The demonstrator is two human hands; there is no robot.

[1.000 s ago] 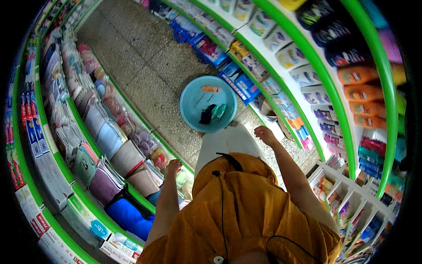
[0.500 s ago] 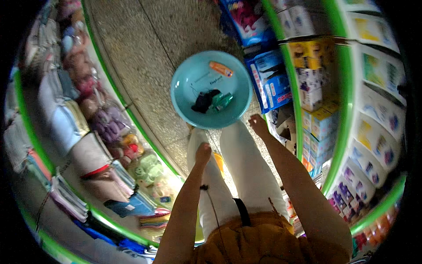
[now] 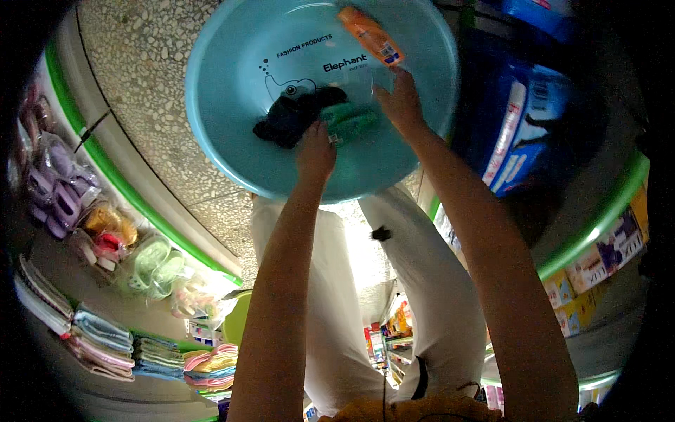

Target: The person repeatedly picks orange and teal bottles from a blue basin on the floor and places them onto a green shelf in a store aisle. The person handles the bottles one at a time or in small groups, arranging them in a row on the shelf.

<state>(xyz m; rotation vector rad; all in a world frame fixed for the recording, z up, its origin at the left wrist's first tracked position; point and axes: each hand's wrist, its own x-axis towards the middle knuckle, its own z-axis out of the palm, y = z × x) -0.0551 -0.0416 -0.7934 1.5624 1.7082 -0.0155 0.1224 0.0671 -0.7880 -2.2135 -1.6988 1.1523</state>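
Note:
A large light-blue plastic basin (image 3: 228, 151) with an elephant drawing holds the goods in front of me. My left hand (image 3: 316, 151) reaches over its near rim, fingers closed at the left end of a shiny green packet (image 3: 355, 121). Beside that hand lies a crumpled black cloth-like item (image 3: 288, 118), partly behind the fingers. My right hand (image 3: 402, 105) is over the right side of the basin, fingers apart, between the packet and an orange bottle (image 3: 371, 35). The bottle lies tilted against the far right wall, its lower end close to my right fingertips.
Shelving with a green edge (image 3: 126, 165) runs along the left, carrying bagged slippers (image 3: 63, 200) and folded towels (image 3: 102, 341). Blue packages (image 3: 538, 119) stand close to the basin's right, near boxed goods (image 3: 605, 260). Speckled floor (image 3: 144, 91) shows at the upper left.
The basin now looks larger and closer. Both hands have moved forward from beside my legs into it, the left to the green packet, the right near the orange bottle.

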